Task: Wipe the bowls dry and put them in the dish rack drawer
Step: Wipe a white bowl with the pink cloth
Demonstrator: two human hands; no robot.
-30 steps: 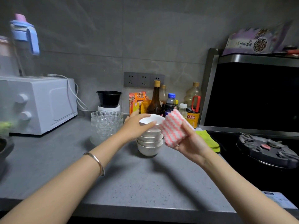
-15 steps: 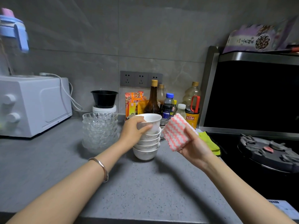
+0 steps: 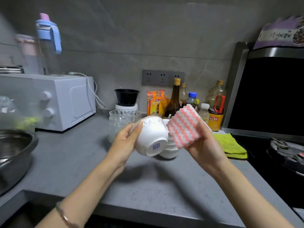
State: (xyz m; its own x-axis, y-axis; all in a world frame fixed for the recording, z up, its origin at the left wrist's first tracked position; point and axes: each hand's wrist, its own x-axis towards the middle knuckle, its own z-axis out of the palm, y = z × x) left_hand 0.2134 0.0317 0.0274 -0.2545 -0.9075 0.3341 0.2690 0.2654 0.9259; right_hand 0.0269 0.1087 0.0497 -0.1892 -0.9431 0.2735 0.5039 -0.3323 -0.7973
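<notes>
My left hand (image 3: 125,140) grips a white bowl (image 3: 152,137) by its rim, lifted above the counter and tilted so its base with a blue mark faces me. My right hand (image 3: 201,144) holds a folded pink-and-white striped cloth (image 3: 185,125) just right of the bowl, touching or nearly touching its side. Behind and below them the stack of white bowls (image 3: 169,149) stands on the grey counter (image 3: 148,178), partly hidden by the lifted bowl.
A stack of clear glass bowls (image 3: 121,120) stands left of the white stack. Sauce bottles (image 3: 176,99) line the wall. A white microwave (image 3: 49,101) and a metal basin (image 3: 14,152) are at left. A green cloth (image 3: 230,145) and black stove (image 3: 279,145) lie right.
My left hand has lifted the top white bowl off the stack and tipped its base toward me. The cloth in my right hand has come up beside the bowl.
</notes>
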